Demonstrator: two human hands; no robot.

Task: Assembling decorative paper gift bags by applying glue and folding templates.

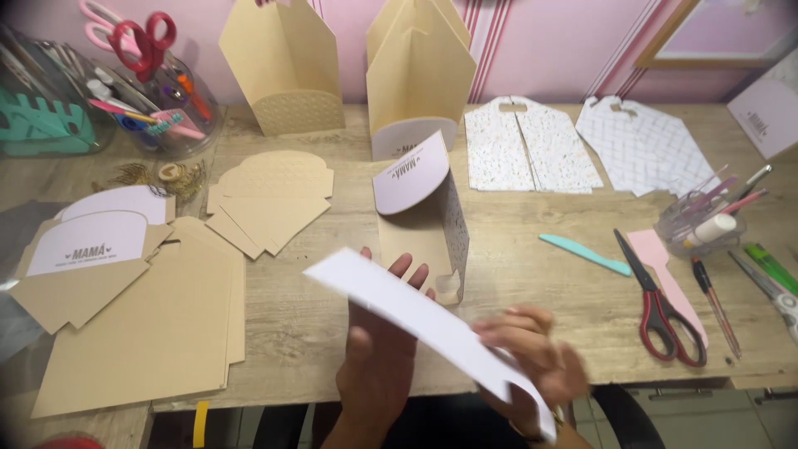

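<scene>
Pink walls back a wide wooden worktable (532,249) strewn with craft supplies, where a person holds a white card sheet (416,320) at the near edge. Flat kraft box blanks (150,324) lie stacked well to the left of the fingers, and two upright kraft boxes (416,75) stand at the far side beyond them. Just past the fingertips stands a half-assembled box (428,220) with a lilac curved flap. The white sheet runs diagonally, blurred, from above the left hand (378,357) down to the right hand (532,353). The left hand's fingers are spread flat beneath the sheet, supporting it; the right hand's fingers curl over its lower end, gripping it. Red-handled scissors (661,312) lie to the right of the right hand, on a pink paper strip (665,266), with a teal folding tool (584,254) a little beyond the fingers.
</scene>
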